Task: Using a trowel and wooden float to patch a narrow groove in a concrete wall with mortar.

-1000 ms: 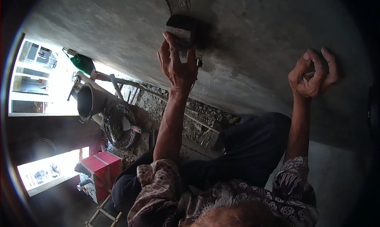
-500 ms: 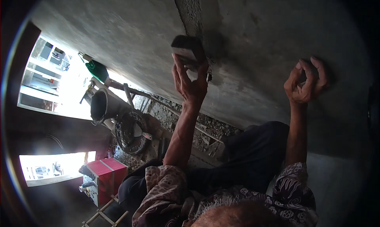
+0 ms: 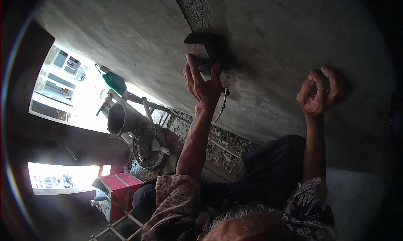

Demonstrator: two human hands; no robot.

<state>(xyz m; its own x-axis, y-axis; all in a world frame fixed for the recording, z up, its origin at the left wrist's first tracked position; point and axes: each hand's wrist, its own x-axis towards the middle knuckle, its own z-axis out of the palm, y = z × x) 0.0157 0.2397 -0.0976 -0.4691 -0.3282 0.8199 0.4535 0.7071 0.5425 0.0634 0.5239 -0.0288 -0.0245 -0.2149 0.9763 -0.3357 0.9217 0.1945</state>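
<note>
Pressing a dark, squared block (image 3: pixel 196 51) against the grey wall (image 3: pixel 268 27), the person's left grip (image 3: pixel 203 89) is parted just as wide as the block, with the fingers along its left side and the thumb toward its right. The block sits at the lower end of a rough, darker strip (image 3: pixel 194 10) that runs up the smoother wall. The right grip (image 3: pixel 315 95) is well apart from it, farther right, its fingers loosely curled, with gaps between them and the tips at the wall; no object shows in it.

Just below the left grip, a short, thin cord-like piece (image 3: pixel 222 106) hangs by the wall. Both forearms come out of patterned short sleeves (image 3: pixel 178 192), and dark trousers (image 3: pixel 275 159) cover a bent knee between them.

To the left of the left forearm lies a round, dark basin (image 3: pixel 140 158), with a trowel (image 3: pixel 164 150) across its right part. A bucket (image 3: pixel 129 120) is tilted just beyond the basin, and a green item (image 3: pixel 114 83) is near the wall's far edge. Lower down, a red box (image 3: pixel 121 185) is near a light-coloured ladder (image 3: pixel 112 229). Bright openings lie past them at far left.
</note>
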